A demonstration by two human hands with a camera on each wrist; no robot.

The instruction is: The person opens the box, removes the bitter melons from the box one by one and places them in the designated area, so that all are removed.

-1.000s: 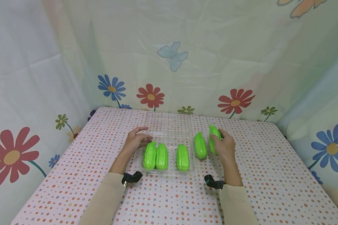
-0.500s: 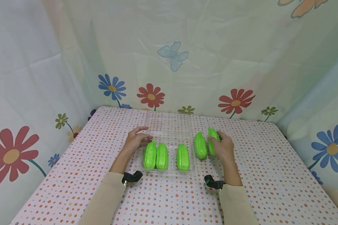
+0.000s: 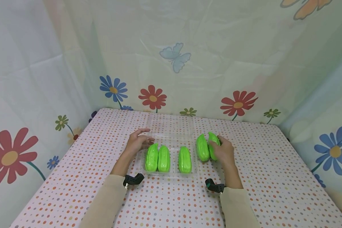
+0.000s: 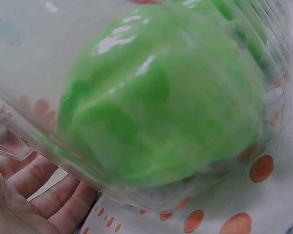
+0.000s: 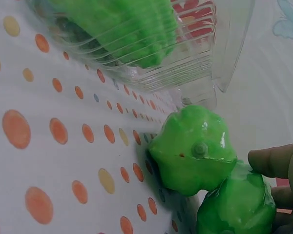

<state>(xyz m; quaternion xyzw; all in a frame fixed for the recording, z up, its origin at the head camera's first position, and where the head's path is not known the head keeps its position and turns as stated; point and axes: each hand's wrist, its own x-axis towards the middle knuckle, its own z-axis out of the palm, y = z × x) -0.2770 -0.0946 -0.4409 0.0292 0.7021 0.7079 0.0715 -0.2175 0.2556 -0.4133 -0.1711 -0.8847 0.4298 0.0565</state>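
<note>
While the right hand (image 3: 225, 150) pinches a green bitter gourd (image 3: 214, 138) against another gourd (image 3: 203, 148), right of the clear clamshell container (image 3: 174, 160), the left hand's (image 3: 137, 141) fingers spread loosely beside its far left corner. Inside lie three more gourds (image 3: 164, 159).

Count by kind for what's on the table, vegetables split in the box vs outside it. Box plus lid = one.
Clear box with open lid: 1
Green vegetables in it: 3
Green vegetables outside it: 2
Total: 6
</note>
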